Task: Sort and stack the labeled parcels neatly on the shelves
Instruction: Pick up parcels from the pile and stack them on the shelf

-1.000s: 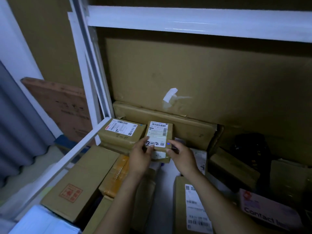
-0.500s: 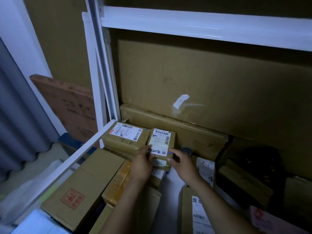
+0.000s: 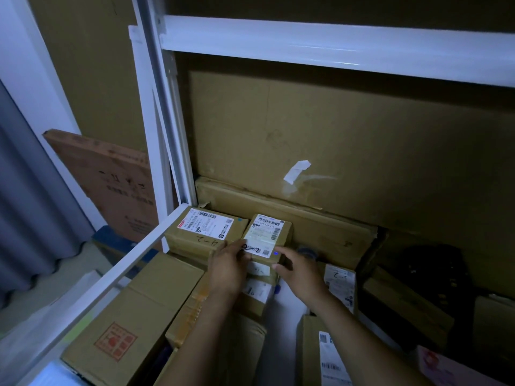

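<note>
Being gripped at near corners by left hand (image 3: 227,270) and right hand (image 3: 299,270), small rectangular cardboard parcel (image 3: 285,232), white paper label (image 3: 263,236), beside wider carton (image 3: 195,240)

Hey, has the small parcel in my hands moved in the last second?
No, not noticeably. The small parcel lies right beside the larger labeled parcel, on its right, as before; only the camera view has shifted.

Left hand (image 3: 227,270), right hand (image 3: 299,270), arms outstretched; fingers seemingly pinching
</note>
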